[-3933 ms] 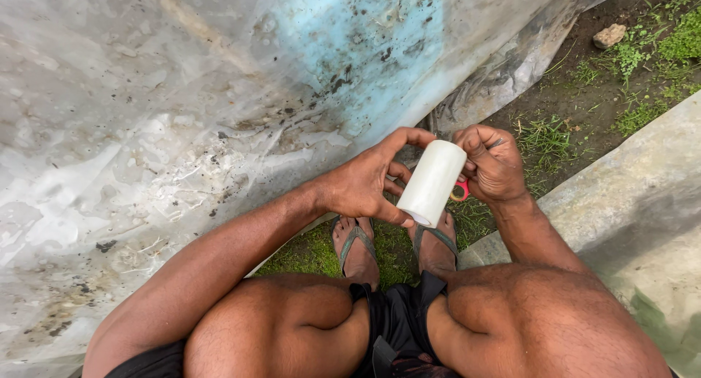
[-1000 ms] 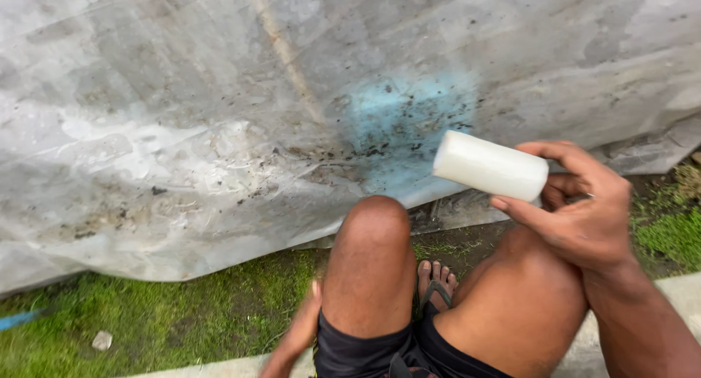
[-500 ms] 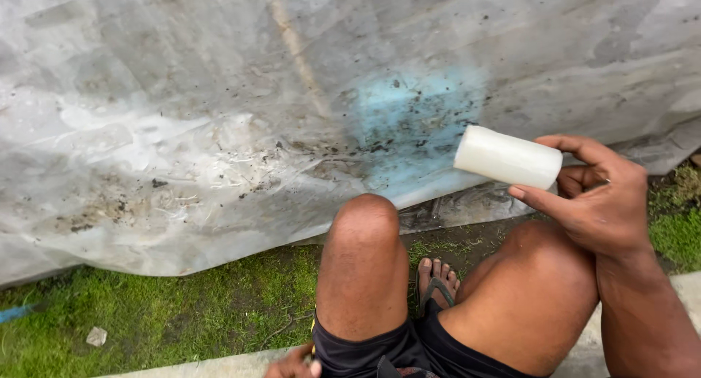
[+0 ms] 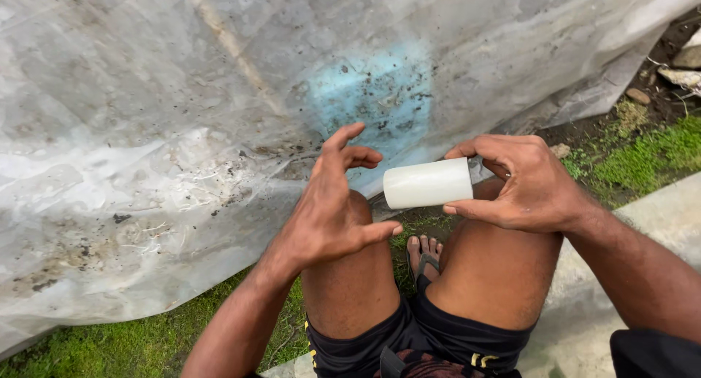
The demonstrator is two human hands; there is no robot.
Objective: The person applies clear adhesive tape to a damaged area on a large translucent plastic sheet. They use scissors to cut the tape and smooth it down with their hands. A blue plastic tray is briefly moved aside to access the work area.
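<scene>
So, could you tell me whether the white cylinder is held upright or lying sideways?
Sideways. The white cylinder lies nearly level, pinched at its right end by the right hand; the left hand is open, apart from it.

White roll [image 4: 428,183], grey plastic sheet [image 4: 146,130] with pale blue patch [image 4: 369,93], green grass [image 4: 650,155], black shorts [image 4: 431,341].

A big, dirty translucent plastic sheet [image 4: 161,130] hangs ahead, with a pale blue patch [image 4: 372,93] showing through. Below lie green grass [image 4: 87,341], bare soil with stones [image 4: 686,57], and a concrete ledge [image 4: 650,217] in daylight.
</scene>
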